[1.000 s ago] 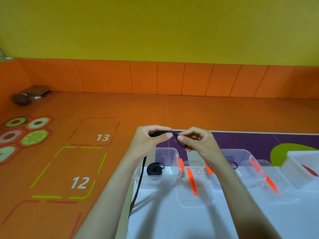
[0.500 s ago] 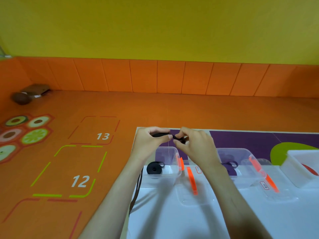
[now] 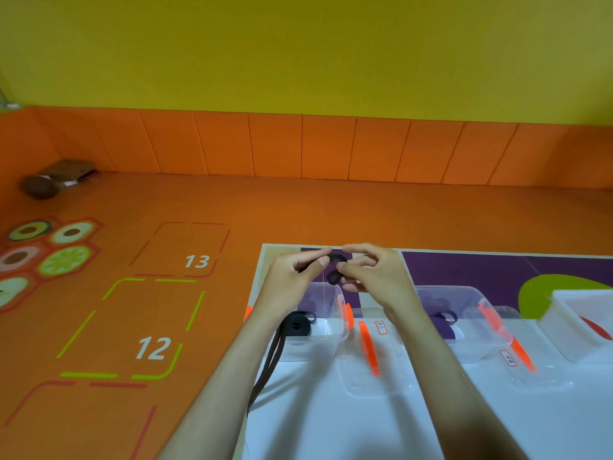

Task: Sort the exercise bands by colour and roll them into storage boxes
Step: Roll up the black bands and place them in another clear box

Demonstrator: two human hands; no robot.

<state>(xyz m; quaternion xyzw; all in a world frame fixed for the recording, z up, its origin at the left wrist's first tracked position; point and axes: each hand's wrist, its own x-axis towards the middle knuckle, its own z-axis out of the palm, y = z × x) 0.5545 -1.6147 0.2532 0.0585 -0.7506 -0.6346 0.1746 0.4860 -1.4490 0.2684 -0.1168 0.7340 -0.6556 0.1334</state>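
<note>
A black exercise band (image 3: 335, 264) is held up over the table, its end curled into a small coil. My left hand (image 3: 292, 277) pinches the band; its long tail (image 3: 270, 363) hangs down past my left wrist. My right hand (image 3: 371, 273) pinches the coil from the right. Below them stands a clear storage box (image 3: 331, 335) holding one rolled black band (image 3: 298, 323). A second clear box (image 3: 464, 295) to the right holds purple bands (image 3: 442, 322).
Two clear lids with orange clips (image 3: 369, 348) (image 3: 510, 341) lie on the white table (image 3: 331, 426) in front of the boxes. A white tub (image 3: 577, 313) stands at the right edge. Orange floor with painted numbers lies left of the table.
The band's end has been turned further into a coil between my fingers. Both hands have stayed over the left box, shifting slightly.
</note>
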